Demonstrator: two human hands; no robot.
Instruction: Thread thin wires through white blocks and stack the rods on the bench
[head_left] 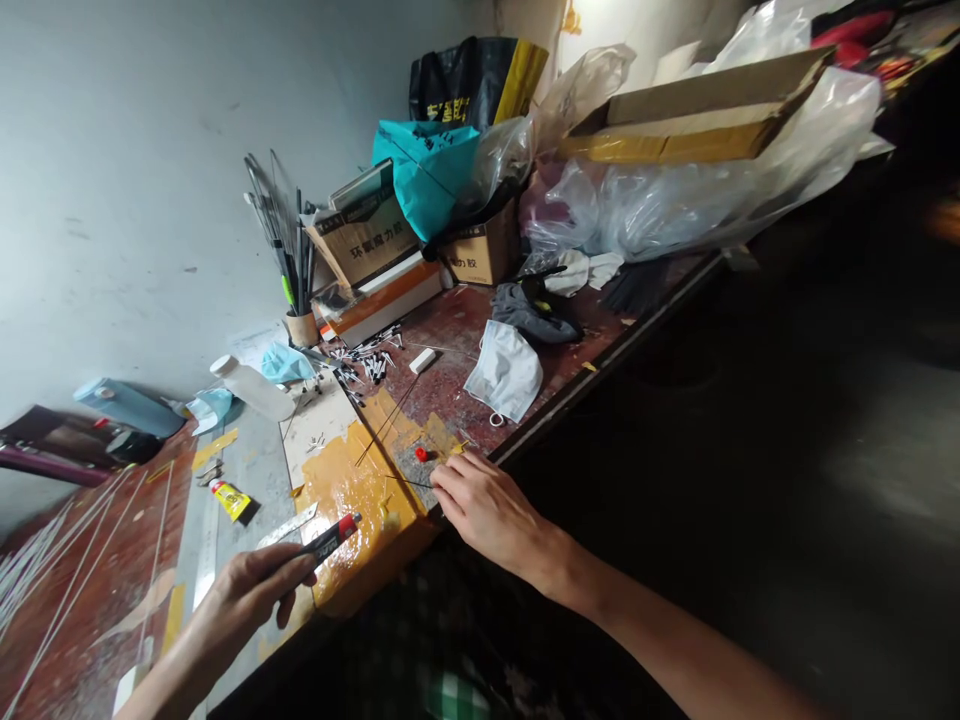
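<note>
My left hand [259, 585] is closed around a slim black tube [328, 543] with a red end and a pale tip; its exact kind I cannot tell. The tube's tip points right, over a board covered with glossy yellow tape [352, 480]. At the board's right corner, my right hand [480, 500] pinches a thin black rod [409, 482] whose free end reaches left over the tape. A small red cap [421, 454] lies just beyond my right fingers. Two dark thin rods [386, 420] rest across the board's far part.
Small black-and-white pieces [371, 362] lie behind the board, near a white block [423, 361]. A face mask [504, 370] is at the table's right edge. To the left are a yellow tube [230, 499], a white bottle [253, 387] and pale rods [56, 570]. Boxes [375, 240] stand behind.
</note>
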